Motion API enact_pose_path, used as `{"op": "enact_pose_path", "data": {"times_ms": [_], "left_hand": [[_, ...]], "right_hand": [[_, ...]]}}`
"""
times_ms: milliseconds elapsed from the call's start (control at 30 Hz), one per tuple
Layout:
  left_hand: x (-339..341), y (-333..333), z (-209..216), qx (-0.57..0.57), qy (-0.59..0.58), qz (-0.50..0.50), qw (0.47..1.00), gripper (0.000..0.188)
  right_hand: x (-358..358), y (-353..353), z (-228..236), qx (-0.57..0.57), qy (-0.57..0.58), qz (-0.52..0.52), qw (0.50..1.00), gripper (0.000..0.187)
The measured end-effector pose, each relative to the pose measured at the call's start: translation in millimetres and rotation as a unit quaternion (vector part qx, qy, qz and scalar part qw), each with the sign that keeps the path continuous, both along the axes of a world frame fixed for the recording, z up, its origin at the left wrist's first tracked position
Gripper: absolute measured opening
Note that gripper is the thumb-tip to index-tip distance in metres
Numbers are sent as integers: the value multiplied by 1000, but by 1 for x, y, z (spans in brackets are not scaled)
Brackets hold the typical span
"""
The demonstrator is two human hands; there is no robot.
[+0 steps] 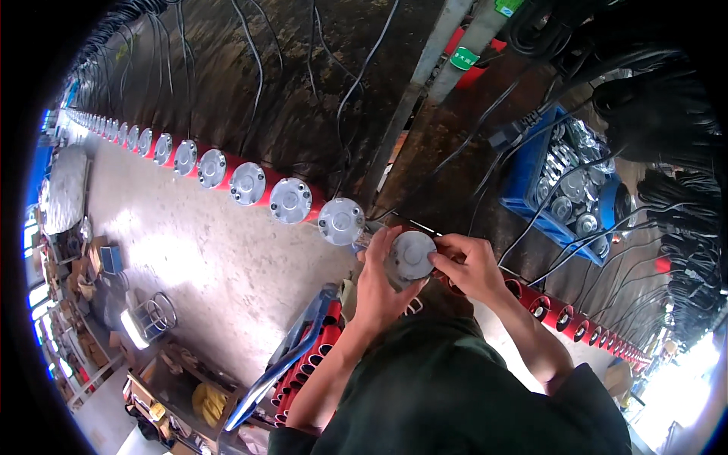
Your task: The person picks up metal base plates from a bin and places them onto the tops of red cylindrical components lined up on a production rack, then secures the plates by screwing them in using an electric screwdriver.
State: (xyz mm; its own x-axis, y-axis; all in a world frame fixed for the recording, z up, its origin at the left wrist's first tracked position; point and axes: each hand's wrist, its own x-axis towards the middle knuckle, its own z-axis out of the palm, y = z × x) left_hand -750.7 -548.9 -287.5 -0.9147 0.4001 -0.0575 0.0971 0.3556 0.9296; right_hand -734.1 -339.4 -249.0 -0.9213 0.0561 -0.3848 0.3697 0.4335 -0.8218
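Note:
A round silver metal end cap (414, 255) with small holes near its edge is between my two hands. My left hand (375, 282) curls round its left side, thumb below and fingers above. From the right, my right hand (472, 265) presses its thumb on the rim, its other fingers bent behind. Whether the cap sits on a tube is hidden by my hands. Just left of it, a capped red tube (341, 221) begins a long row of similar tubes with silver caps. Right of my right hand, red tubes (540, 307) show open ends with dark insides.
A blue crate (533, 217) full of silver metal parts stands on the dark bench (303, 83) at right. Black cables (652, 98) lie bundled beyond it, and loose ones cross the bench. Red tubes fill a rack (303, 364) below left, near a cluttered wooden table (178, 387).

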Motion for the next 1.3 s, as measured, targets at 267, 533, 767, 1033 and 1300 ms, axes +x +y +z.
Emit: {"op": "enact_pose_path", "data": {"times_ms": [267,533,767,1033,1300], "left_hand": [[1,6,3,16,-5,19,1000,113],[6,7,-2,1,21,30,999,112],[5,9,3,-27,31,25,999,108],[8,14,3,-39,15,27,999,103],[8,15,0,-64,37,31,997,89]], "right_hand": [[-3,7,0,-6,20,5,1000,31],[-7,10,1,-30,0,33,999,30],[-6,19,2,25,22,57,998,25],[-6,34,-20,-9,-13,94,995,36],[-6,35,-28,-19,-38,81,996,40]]}}
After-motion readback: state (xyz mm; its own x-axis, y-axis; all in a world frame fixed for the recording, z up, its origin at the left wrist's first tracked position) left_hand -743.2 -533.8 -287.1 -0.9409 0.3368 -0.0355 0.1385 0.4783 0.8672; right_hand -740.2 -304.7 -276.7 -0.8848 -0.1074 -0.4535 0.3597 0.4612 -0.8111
